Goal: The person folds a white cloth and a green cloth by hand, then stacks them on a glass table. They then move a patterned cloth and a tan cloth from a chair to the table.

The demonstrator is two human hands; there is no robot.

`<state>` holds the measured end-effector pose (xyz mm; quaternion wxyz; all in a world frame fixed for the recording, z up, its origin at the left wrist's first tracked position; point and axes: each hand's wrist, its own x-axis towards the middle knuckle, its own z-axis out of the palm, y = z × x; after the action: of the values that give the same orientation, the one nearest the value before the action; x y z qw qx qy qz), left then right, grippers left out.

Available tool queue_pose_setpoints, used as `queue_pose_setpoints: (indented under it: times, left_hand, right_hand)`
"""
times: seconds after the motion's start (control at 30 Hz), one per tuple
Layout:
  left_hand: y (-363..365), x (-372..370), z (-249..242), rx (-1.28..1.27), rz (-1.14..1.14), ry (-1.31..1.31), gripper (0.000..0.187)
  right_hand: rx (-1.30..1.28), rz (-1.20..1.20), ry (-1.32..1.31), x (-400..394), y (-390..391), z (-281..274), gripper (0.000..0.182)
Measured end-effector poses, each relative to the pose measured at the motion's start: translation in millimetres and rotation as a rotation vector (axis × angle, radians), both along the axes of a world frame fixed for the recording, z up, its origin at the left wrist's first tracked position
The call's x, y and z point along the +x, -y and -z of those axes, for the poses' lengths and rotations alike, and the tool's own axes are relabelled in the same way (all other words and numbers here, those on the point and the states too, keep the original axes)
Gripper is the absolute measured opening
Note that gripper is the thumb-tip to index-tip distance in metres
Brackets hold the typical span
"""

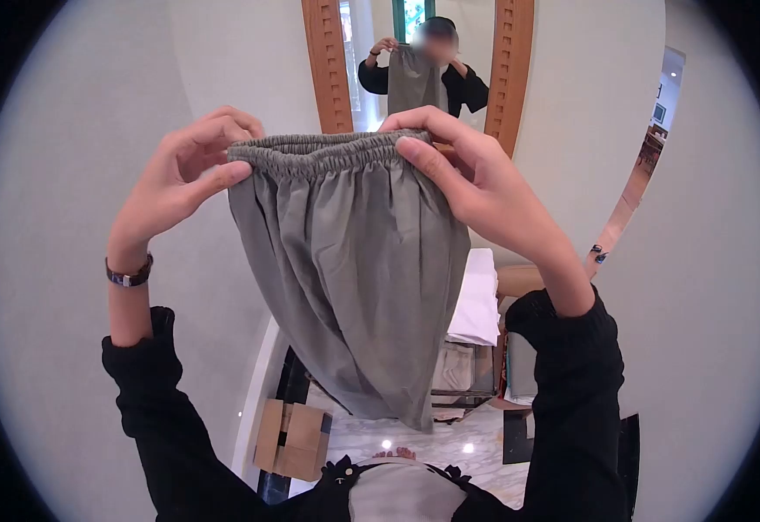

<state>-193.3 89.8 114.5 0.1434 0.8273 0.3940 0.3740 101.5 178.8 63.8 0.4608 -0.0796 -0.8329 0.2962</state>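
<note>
A grey-green garment (354, 252) with a gathered elastic waistband hangs upright in front of me, its lower part tapering down over the floor. My left hand (193, 170) pinches the left end of the waistband, thumb in front and fingers behind. At the right end of the band, my right hand (467, 170) grips the fabric with its thumb on the front and its fingers over the top edge. The band is held spread between both hands, and its opening shows slightly from above.
A wood-framed mirror (506, 70) on the wall reflects a person holding the garment. Below are an open cardboard box (293, 439) at the left, white folded cloth (476, 300) on a stand at the right, and a marble floor (371, 431).
</note>
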Motion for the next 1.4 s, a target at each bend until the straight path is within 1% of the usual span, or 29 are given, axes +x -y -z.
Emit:
queue_pose_setpoints:
  times: [0.03,0.1,0.13,0.23,0.27,0.33,0.37,0.4,0.43,0.5,0.53,0.57,0.63,0.67,0.77,0.83,0.93,1.03,1.17,1.27,1.37,1.4]
  left_hand:
    - [-1.5,-2.4,5.0,-0.063,0.047,0.078,0.019]
    - [-5.6,-8.0,12.3,-0.184,0.145,0.237,0.020]
    - [-9.5,-11.6,13.3,-0.224,0.109,0.200,0.019]
    - [-8.6,-10.0,14.7,-0.283,-0.038,0.124,0.028]
    - [-5.8,-6.4,14.9,-0.203,-0.121,0.040,0.031]
    - [2.4,5.8,15.7,-0.043,-0.284,-0.127,0.036]
    - [1.7,12.7,16.8,0.086,-0.246,-0.177,0.039]
    - [0.2,21.1,18.1,0.214,-0.207,-0.225,0.042]
    - [-0.2,30.4,21.0,0.341,-0.169,-0.272,0.045]
    - [-1.0,57.7,36.7,0.226,-0.049,-0.182,0.043]
    - [-1.2,63.8,43.7,0.170,0.010,-0.136,0.042]
    - [-3.1,62.0,45.4,0.070,-0.001,-0.177,0.041]
    - [-8.9,60.9,42.6,-0.126,-0.018,-0.258,0.041]
    - [-6.1,64.5,39.1,-0.085,-0.036,-0.235,0.040]
    - [-4.3,64.7,36.2,-0.026,-0.119,-0.368,0.038]
    - [1.3,71.3,34.7,0.034,-0.118,-0.316,0.039]
    - [7.5,74.0,37.7,0.111,-0.119,-0.299,0.037]
    - [11.6,76.0,38.8,0.120,-0.124,-0.319,0.037]
    - [14.5,76.7,40.0,0.116,-0.109,-0.354,0.038]
    - [14.1,77.7,38.9,0.128,-0.124,-0.331,0.038]
    - [16.3,78.5,34.8,0.214,-0.172,-0.370,0.037]
    - [17.2,78.1,31.9,0.282,-0.180,-0.393,0.037]
  right_hand:
    - [-0.011,0.012,-0.004,-1.6,-1.7,1.2,0.022]
    - [-0.096,-0.083,-0.001,0.0,-4.1,-2.1,0.025]
    - [-0.138,-0.131,0.003,0.2,-6.2,-3.7,0.026]
    - [-0.090,-0.101,0.003,-6.1,-3.0,5.9,0.027]
    - [-0.058,-0.100,-0.013,-10.5,-4.9,11.5,0.030]
    - [-0.020,-0.034,-0.039,-16.4,1.7,14.7,0.030]
    - [-0.002,-0.001,-0.051,-19.8,4.1,15.9,0.029]
    - [0.022,-0.004,-0.044,-23.8,4.2,17.8,0.030]
    - [-0.007,-0.036,-0.031,-26.8,6.9,18.8,0.029]
    - [-0.064,-0.104,-0.006,-32.4,14.4,23.9,0.029]
    - [-0.052,-0.098,-0.015,-35.1,16.1,27.1,0.028]
    - [-0.040,-0.092,-0.024,-37.8,17.6,30.3,0.028]
    - [-0.055,-0.049,0.064,-33.9,19.0,30.9,0.028]
    - [-0.069,-0.037,0.042,-33.8,19.0,33.5,0.028]
    - [-0.123,0.004,-0.034,-31.8,21.2,42.6,0.027]
    - [-0.175,0.030,-0.097,-28.7,27.7,46.7,0.026]
    - [-0.029,0.073,-0.289,-27.5,32.6,65.6,0.024]
    - [0.139,0.096,-0.168,-19.9,38.8,73.6,0.022]
    - [0.139,0.062,-0.131,-16.0,39.7,75.7,0.023]
    - [0.112,-0.026,0.029,-7.4,39.8,75.8,0.030]
    - [0.044,-0.007,0.190,-12.4,43.1,93.4,0.032]
    - [0.035,-0.004,0.192,-15.7,40.6,105.9,0.033]
